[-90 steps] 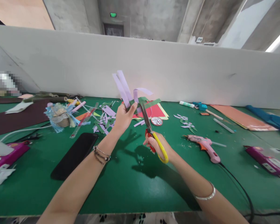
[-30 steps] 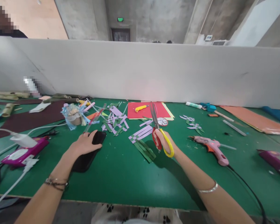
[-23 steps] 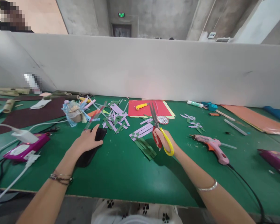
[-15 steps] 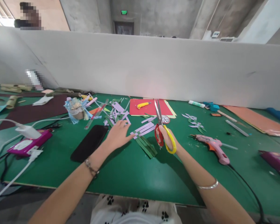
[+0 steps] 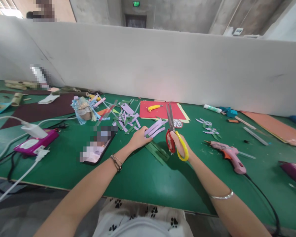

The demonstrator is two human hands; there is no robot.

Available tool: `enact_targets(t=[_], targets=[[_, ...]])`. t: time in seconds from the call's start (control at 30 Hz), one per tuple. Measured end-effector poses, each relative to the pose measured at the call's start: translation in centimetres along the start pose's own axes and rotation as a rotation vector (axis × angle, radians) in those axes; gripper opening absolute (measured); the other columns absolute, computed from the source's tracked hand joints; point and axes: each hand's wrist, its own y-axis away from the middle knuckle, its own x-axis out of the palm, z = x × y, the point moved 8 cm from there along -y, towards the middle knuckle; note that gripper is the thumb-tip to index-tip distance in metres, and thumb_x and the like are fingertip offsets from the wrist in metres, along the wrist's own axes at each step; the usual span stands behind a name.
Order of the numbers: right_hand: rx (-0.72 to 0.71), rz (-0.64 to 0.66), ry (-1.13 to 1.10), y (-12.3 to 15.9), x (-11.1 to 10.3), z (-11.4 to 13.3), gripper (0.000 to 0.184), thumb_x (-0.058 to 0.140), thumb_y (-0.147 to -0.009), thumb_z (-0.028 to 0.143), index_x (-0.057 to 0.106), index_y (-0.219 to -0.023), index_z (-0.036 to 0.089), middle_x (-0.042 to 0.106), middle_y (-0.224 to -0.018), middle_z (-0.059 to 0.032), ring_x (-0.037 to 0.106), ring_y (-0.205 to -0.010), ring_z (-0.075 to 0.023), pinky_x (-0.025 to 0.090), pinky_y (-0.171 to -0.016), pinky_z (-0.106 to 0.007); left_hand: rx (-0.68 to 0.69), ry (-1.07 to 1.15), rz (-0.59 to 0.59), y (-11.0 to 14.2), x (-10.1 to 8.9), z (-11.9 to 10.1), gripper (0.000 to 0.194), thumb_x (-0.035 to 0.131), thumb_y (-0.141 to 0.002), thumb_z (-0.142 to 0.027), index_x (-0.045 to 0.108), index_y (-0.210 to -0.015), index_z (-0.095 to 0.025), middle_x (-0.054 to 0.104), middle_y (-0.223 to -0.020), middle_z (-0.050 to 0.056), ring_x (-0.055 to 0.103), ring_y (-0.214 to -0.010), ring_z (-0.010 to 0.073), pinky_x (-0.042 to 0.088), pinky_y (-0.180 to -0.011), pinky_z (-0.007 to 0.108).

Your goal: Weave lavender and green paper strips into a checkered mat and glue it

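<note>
My left hand (image 5: 138,138) is closed on the near-left edge of a woven piece of purple and green paper strips (image 5: 155,129). Its purple ends fan out to the back right, and its green ends (image 5: 158,153) lie toward me on the table. My right hand (image 5: 179,144) grips scissors (image 5: 171,119) with one red and one yellow handle. The scissor blades point up and away, slightly apart, beside the strips without touching them. Left of my left hand lies a phone (image 5: 100,144) with its screen lit. A heap of cut purple and green paper scraps (image 5: 128,117) sits behind that hand.
Red paper sheets (image 5: 167,113) with a yellow utility knife (image 5: 155,107) on top lie at the back. To the right are a pink glue gun (image 5: 228,154), a glue stick (image 5: 212,108) and small woven pieces (image 5: 208,126). A purple power strip (image 5: 37,143) with cables stands left.
My left hand set the woven strips down, went to the phone, then came back right and took hold of the strips. The phone screen has lit up. My right hand keeps the scissors.
</note>
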Motion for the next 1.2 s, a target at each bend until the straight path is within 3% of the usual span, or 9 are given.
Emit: enact_targets(t=[0.2, 0.33, 0.5, 0.67, 0.87, 1.03, 1.2], targets=[[-0.026, -0.007, 0.017, 0.0, -0.1, -0.2, 0.049, 0.037, -0.069, 0.069, 0.039, -0.057, 0.021, 0.040, -0.038, 0.0062, 0.039, -0.032, -0.0079, 0.035, -0.037, -0.023, -0.038, 0.304, 0.038, 0.0, 0.2, 0.4, 0.025, 0.050, -0.075, -0.034, 0.051, -0.094, -0.017, 0.061, -0.090, 0.002, 0.056, -0.066, 0.0140, 0.043, -0.061, 0.025], [-0.044, -0.010, 0.026, 0.0, -0.1, -0.2, 0.049, 0.035, -0.070, 0.069, 0.038, -0.057, 0.021, 0.040, -0.038, 0.0055, 0.039, -0.033, -0.0085, 0.035, -0.038, -0.024, -0.079, 0.462, 0.070, -0.2, 0.2, 1.0, 0.032, 0.058, -0.069, -0.028, 0.053, -0.098, -0.016, 0.062, -0.086, 0.001, 0.055, -0.057, 0.0116, 0.043, -0.055, 0.023], [-0.045, -0.012, 0.065, -0.1, -0.1, -0.1, 0.051, 0.035, -0.069, 0.071, 0.039, -0.056, 0.021, 0.041, -0.040, 0.0048, 0.040, -0.035, -0.0086, 0.036, -0.040, -0.024, -0.107, 0.616, 0.036, -0.3, -0.2, 1.5, 0.024, 0.062, -0.063, -0.024, 0.060, -0.086, -0.016, 0.064, -0.082, 0.000, 0.057, -0.067, 0.0138, 0.043, -0.061, 0.023], [-0.042, -0.006, 0.091, 0.1, 0.0, 0.0, 0.052, 0.035, -0.066, 0.073, 0.037, -0.056, 0.022, 0.039, -0.040, 0.0056, 0.038, -0.035, -0.0082, 0.036, -0.040, -0.025, -0.130, 0.755, 0.022, -0.3, 0.1, 1.4, 0.024, 0.065, -0.061, -0.029, 0.063, -0.081, -0.015, 0.065, -0.075, 0.000, 0.057, -0.063, 0.0140, 0.043, -0.059, 0.023], [-0.066, -0.010, 0.224, 0.2, 0.0, 0.6, 0.053, 0.033, -0.066, 0.073, 0.033, -0.053, 0.022, 0.037, -0.039, 0.0052, 0.037, -0.036, -0.0081, 0.033, -0.039, -0.024, -0.160, 0.857, -0.114, -0.3, -1.1, 2.2, 0.028, 0.072, -0.055, -0.029, 0.065, -0.080, -0.016, 0.066, -0.077, 0.002, 0.056, -0.069, 0.0141, 0.041, -0.059, 0.021], [-0.100, -0.017, 0.298, 0.2, 0.0, 0.9, 0.052, 0.030, -0.067, 0.072, 0.031, -0.052, 0.022, 0.037, -0.041, 0.0045, 0.037, -0.038, -0.0083, 0.032, -0.040, -0.024, -0.119, 1.013, -0.041, -0.1, -0.9, 1.4, 0.029, 0.071, -0.057, -0.038, 0.066, -0.071, -0.013, 0.064, -0.063, 0.002, 0.056, -0.056, 0.0123, 0.042, -0.055, 0.022], [-0.097, -0.018, 0.317, 0.2, 0.0, 1.0, 0.051, 0.030, -0.068, 0.070, 0.032, -0.052, 0.022, 0.038, -0.040, 0.0043, 0.038, -0.038, -0.0088, 0.032, -0.041, -0.025, -0.102, 1.154, -0.035, 0.1, -0.7, 0.8, 0.039, 0.074, -0.054, -0.040, 0.067, -0.082, -0.014, 0.066, -0.069, 0.002, 0.059, -0.060, 0.0132, 0.046, -0.060, 0.024]])
